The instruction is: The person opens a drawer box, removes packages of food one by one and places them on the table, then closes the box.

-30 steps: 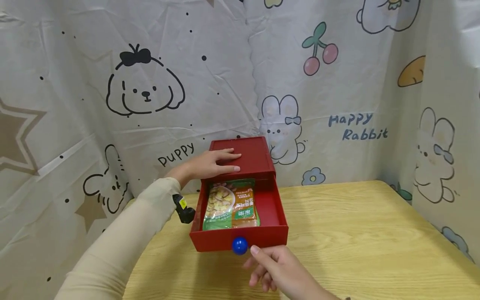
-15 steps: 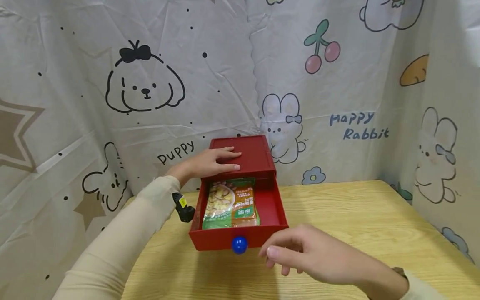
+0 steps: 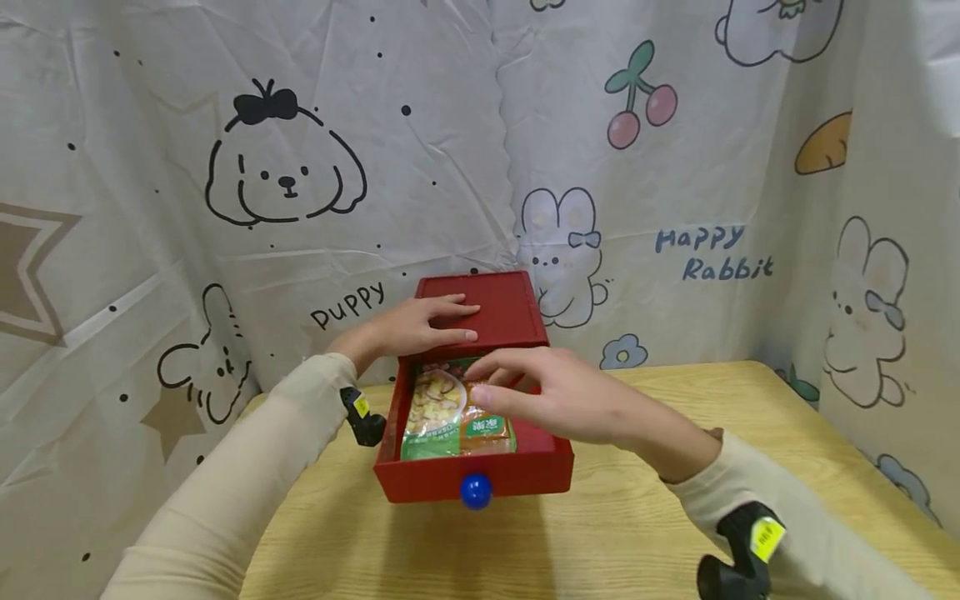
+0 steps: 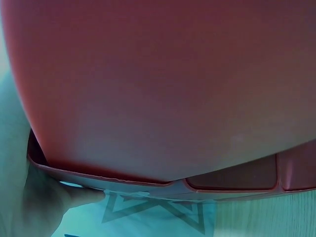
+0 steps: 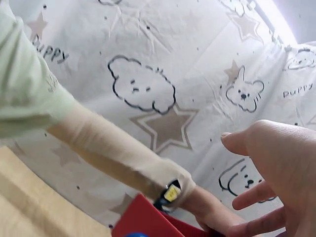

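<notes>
A red box [image 3: 502,310] with its drawer [image 3: 480,479] pulled out stands on the table. On the drawer's front is a round blue knob [image 3: 476,492]. Inside the drawer lies a food packet [image 3: 438,417], green and orange with a picture of a dish on it. My left hand [image 3: 420,325] rests on top of the box, fingers extended. Over the drawer hovers my right hand [image 3: 558,392], its fingers loosely bent above the packet's right part, which it hides. In the right wrist view the right hand [image 5: 281,182] has thumb and fingers apart, with nothing between them.
The box and drawer sit on a light wooden table [image 3: 675,467]. A white cloth curtain [image 3: 435,150] printed with cartoon animals hangs behind and at both sides. A black wrist camera [image 3: 742,554] is worn on the right sleeve.
My right hand has left the area by the blue knob, drawn off to the right, then come up and forward over the drawer. The left hand and the box have stayed in place.
</notes>
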The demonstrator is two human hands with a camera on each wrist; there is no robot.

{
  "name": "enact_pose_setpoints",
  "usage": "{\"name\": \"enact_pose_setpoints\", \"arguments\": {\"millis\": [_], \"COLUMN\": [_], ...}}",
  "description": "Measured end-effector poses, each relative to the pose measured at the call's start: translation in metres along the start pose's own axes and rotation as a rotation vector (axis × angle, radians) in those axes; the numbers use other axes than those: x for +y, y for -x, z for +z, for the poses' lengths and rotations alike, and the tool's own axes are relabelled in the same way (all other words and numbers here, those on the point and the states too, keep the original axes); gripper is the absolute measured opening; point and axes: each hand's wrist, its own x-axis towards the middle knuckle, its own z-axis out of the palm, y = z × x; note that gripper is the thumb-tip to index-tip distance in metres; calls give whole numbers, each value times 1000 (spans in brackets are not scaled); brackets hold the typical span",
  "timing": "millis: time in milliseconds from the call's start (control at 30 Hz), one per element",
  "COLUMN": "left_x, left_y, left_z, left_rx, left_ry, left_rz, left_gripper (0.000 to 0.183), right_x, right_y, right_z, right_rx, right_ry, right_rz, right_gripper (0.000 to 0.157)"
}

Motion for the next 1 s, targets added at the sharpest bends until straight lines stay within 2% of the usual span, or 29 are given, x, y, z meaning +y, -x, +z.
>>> {"name": "enact_pose_setpoints", "arguments": {"millis": [233, 367, 533, 733, 1000], "left_x": [-2, -2, -3, -3, -1], "left_y": [3, 3, 3, 2, -1], "left_z": [-3, -5, -3, -1, 0], "left_rx": [7, 9, -2, 3, 4], "left_ry": [-11, -21, -16, -6, -16], "left_rz": [8, 8, 1, 29, 39], "left_gripper": [65, 65, 65, 65, 64], "right_x": [10, 13, 18, 21, 19], "right_y": [-42, -57, -70, -85, -97], "right_z": [10, 19, 30, 37, 44], "right_rx": [-82, -127, -141, -151, -176], "right_ry": [323, 440, 508, 571, 605], "right_rz": [50, 63, 61, 74, 177], "right_gripper": [61, 73, 75, 71, 73]}}
